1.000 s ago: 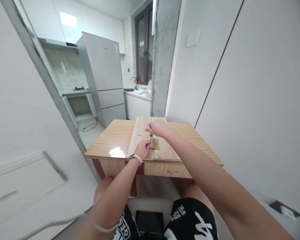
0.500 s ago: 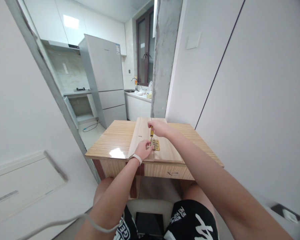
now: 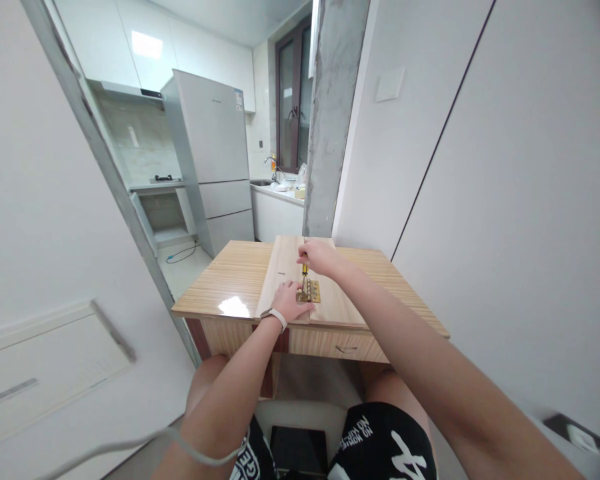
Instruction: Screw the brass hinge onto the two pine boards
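My right hand (image 3: 318, 257) is closed around the handle of a yellow-and-black screwdriver (image 3: 305, 270), held upright with its tip down at the left leaf of a brass hinge (image 3: 314, 291). The hinge lies across the seam between two pale wooden boards (image 3: 269, 293), side by side on the desk. My left hand (image 3: 289, 300) rests on the left board with fingers spread around the hinge's near and left edges. On that wrist is a watch with a light band (image 3: 275, 316). A small dark screw-like piece (image 3: 281, 273) lies on the left board.
The boards sit on a wood-grain desk (image 3: 215, 280) with a drawer (image 3: 343, 341) at the front. White walls stand close on both sides. Beyond are a grey refrigerator (image 3: 215, 133) and a kitchen counter (image 3: 277, 207). A pale cable (image 3: 145, 440) hangs near my left arm.
My left hand's fingers have spread from near the screwdriver tip to lie flatter on the board, showing more of the hinge. The right hand stays on the upright screwdriver.
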A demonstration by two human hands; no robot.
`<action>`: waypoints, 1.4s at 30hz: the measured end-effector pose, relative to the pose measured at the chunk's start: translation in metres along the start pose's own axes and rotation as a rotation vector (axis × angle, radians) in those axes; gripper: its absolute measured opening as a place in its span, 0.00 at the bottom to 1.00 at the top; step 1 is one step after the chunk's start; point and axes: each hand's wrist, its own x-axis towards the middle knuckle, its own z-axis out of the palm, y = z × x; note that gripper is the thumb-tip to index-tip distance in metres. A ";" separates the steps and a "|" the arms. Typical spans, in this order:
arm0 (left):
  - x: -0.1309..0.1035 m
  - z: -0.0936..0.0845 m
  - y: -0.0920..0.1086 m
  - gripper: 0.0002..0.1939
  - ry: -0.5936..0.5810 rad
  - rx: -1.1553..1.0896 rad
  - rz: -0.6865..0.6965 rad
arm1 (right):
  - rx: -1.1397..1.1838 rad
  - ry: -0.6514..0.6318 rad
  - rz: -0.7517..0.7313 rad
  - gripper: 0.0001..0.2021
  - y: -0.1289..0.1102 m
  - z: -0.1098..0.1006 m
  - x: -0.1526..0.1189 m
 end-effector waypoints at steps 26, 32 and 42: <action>-0.003 -0.006 0.006 0.37 -0.011 -0.084 0.037 | -0.024 -0.043 0.046 0.11 -0.004 -0.014 0.001; -0.003 -0.008 0.008 0.37 -0.017 -0.098 0.022 | 0.030 -0.029 -0.012 0.07 -0.005 -0.015 -0.002; -0.003 -0.005 0.006 0.37 -0.007 -0.090 0.019 | 0.045 -0.069 0.003 0.12 -0.001 -0.024 -0.007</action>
